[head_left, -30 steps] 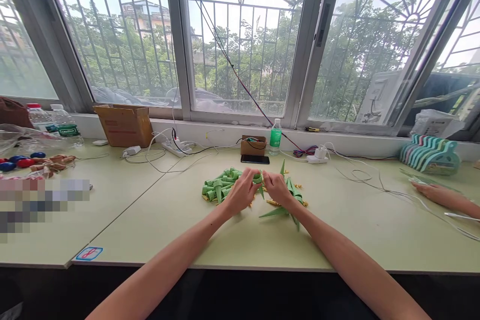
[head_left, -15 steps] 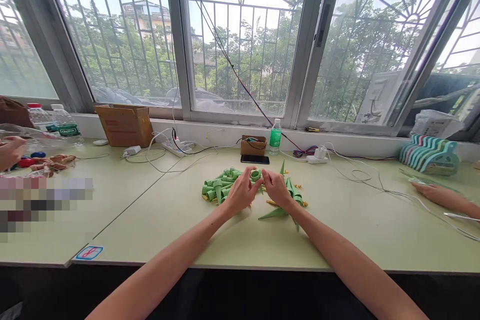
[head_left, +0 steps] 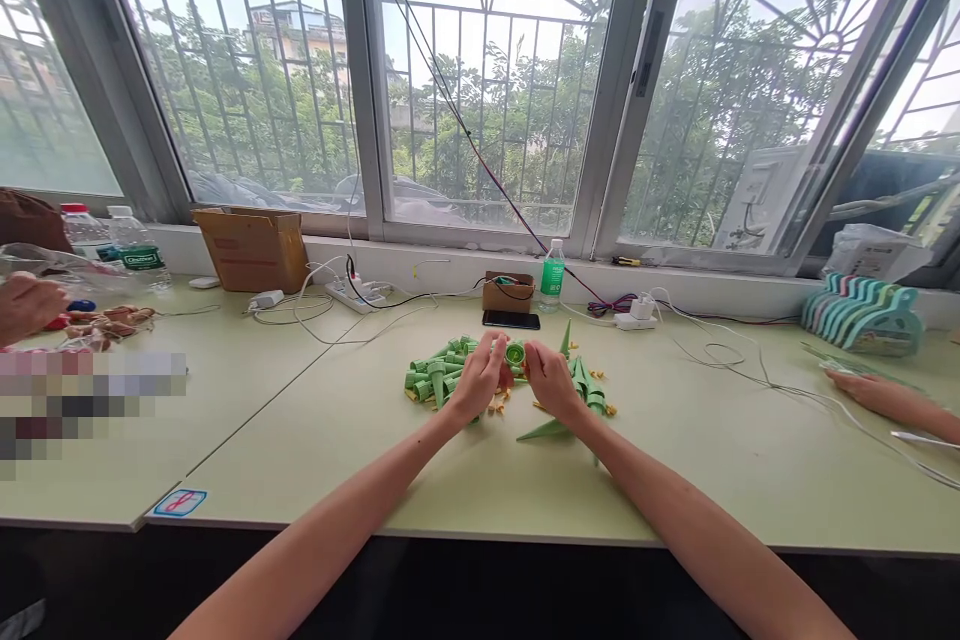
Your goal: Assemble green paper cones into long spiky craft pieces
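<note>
My left hand (head_left: 482, 372) and my right hand (head_left: 550, 375) meet above the table, fingers closed on either side of a hollow green plastic piece (head_left: 514, 353). Its round open end faces me. Beside my left hand lies a pile of green tubular pieces (head_left: 429, 372), some with a pointed cone shape. Green spiked pieces (head_left: 547, 430) lie near and partly under my right hand. Small yellow bits (head_left: 496, 408) are scattered below and around both hands. The fingertips' exact grip is too small to make out.
Behind the hands are a black phone (head_left: 511, 320), a small cardboard box (head_left: 508, 292) and a green-labelled bottle (head_left: 552, 275). White cables (head_left: 731, 360) run across the right side. Another person's hand (head_left: 862, 388) is at the right; another hand (head_left: 30, 308) shows at the left edge.
My left hand's fingers have straightened up beside the green piece, and the piece's open end now faces me more fully. Yellow bits under the hands show more clearly.
</note>
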### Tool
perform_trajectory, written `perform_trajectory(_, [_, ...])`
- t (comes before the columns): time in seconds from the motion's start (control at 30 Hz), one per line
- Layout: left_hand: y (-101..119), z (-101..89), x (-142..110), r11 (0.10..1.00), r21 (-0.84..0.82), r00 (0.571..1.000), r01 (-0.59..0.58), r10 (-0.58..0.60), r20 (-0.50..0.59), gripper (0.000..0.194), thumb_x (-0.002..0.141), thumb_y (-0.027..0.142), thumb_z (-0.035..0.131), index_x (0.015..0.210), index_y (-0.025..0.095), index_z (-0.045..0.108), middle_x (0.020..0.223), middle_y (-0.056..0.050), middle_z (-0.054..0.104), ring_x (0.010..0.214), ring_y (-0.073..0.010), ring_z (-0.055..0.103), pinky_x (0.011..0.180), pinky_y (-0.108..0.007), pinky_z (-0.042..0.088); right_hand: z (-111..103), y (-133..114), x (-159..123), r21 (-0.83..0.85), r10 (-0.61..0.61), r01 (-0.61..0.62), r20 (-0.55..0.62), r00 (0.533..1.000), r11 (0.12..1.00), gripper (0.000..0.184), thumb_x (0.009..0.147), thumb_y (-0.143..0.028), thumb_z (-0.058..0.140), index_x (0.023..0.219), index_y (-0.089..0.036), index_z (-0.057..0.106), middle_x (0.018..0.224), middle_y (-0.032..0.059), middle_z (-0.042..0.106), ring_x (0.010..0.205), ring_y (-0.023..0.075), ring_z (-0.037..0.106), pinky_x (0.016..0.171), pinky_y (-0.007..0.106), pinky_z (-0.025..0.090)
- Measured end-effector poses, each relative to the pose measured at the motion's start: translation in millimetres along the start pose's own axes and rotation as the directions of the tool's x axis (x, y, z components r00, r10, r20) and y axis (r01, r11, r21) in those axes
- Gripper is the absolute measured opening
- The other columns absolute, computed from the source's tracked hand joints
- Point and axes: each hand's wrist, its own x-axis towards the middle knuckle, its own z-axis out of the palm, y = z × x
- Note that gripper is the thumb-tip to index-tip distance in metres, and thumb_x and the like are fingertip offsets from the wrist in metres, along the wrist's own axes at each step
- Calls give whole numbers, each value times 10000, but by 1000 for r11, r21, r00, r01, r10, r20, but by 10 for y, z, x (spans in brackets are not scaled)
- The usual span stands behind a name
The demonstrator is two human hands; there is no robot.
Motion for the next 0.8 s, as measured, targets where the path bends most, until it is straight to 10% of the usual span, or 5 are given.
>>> perform_trajectory(0.8, [6, -36, -22, 991, 53, 987, -119, 113, 111, 390, 896, 500, 487, 1142, 203, 430, 688, 40, 556, 542, -105, 527, 524, -217, 450, -39, 97, 36, -4, 55, -55, 0, 998, 998, 481, 977, -505, 254, 590, -227, 324, 454, -41, 355, 459, 124, 346, 478, 255, 282])
